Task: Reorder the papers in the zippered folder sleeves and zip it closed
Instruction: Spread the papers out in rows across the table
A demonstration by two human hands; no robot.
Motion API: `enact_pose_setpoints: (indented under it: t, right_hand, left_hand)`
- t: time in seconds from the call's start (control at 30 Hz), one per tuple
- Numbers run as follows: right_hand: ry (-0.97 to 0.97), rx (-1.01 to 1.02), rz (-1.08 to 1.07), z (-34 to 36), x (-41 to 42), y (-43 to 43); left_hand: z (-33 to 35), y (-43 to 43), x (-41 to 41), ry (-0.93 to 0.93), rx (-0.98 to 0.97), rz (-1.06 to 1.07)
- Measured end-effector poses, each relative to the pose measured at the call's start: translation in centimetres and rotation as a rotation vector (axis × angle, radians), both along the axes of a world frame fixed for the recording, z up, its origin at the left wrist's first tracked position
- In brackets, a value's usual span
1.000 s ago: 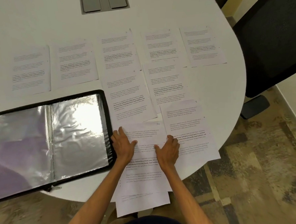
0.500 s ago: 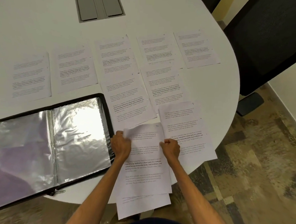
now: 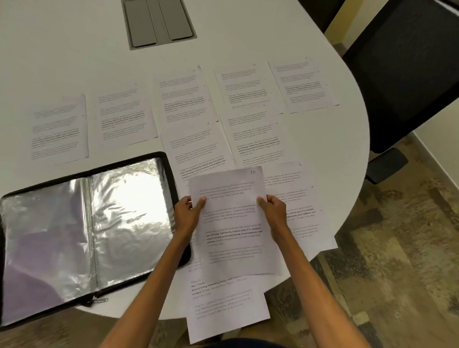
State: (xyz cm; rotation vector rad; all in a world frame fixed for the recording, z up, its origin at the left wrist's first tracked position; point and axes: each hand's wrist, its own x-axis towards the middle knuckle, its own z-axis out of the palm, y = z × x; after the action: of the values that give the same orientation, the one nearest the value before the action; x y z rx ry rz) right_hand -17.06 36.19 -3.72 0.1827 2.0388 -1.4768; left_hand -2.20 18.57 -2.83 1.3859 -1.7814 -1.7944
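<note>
While left grip and right grip each pinch a side edge of the sheet marked 10, head view puts it just right of the open folder | other pages lie beyond the folder on the desk | risk: lower page overhangs the desk edge, could slide off if brushed.

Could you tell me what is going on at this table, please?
A person holds one printed sheet, marked 10 in its corner, by its sides: the left hand pinches the left edge, the right hand the right. The zippered folder lies open on the white table to the left. Other printed pages are spread in rows across the table, and another sheet lies beneath the held one, overhanging the near edge.
</note>
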Motion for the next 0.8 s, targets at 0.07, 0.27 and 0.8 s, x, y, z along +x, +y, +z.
enact_pose_setpoints:
  t: [0.07,0.27,0.8]
  right_hand:
    - [0.049,-0.026,-0.035,0.6,-0.9,0.4]
    - [0.074,-0.050,-0.082,2.2,-5.0,2.8]
    - [0.106,0.075,-0.155,2.2,-20.4,15.7]
  left_hand:
    - [0.0,0.2,-0.5,0.013,0.038,-0.063]
    - [1.4,2.0,-4.3,0.065,0.185,-0.057]
    - [-0.1,14.4,-19.6,-0.016,0.262,-0.112]
